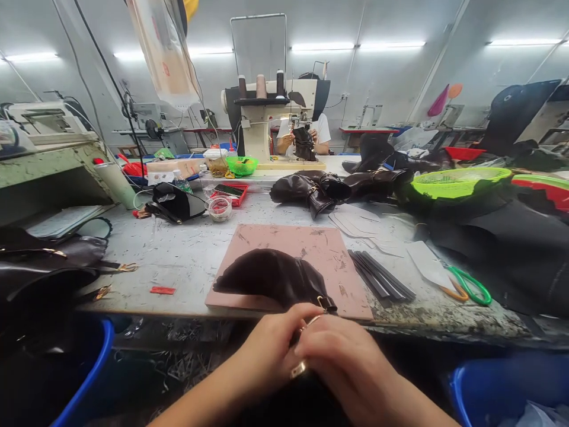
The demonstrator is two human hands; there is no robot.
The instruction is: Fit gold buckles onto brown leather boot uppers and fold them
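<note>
A dark brown leather boot upper (271, 273) lies on its side across a pink board (342, 261), its strapped end toward me. A small gold buckle (326, 303) shows at that end. Just in front of the board's near edge, my left hand (278, 344) and my right hand (349, 356) meet with bent fingers, closed on the boot's strap. Gold metal, likely a buckle or strap tip (299, 369), pokes out between them. Most of the strap is hidden by my fingers.
Right of the board lie black strips (380, 276), pale cut pieces (355, 222) and green-handled scissors (473, 284). More boots (306, 190) lie behind, with others at left (40, 267). Blue bins (100, 362) flank me. A person (322, 133) works at a sewing machine (255, 130) opposite.
</note>
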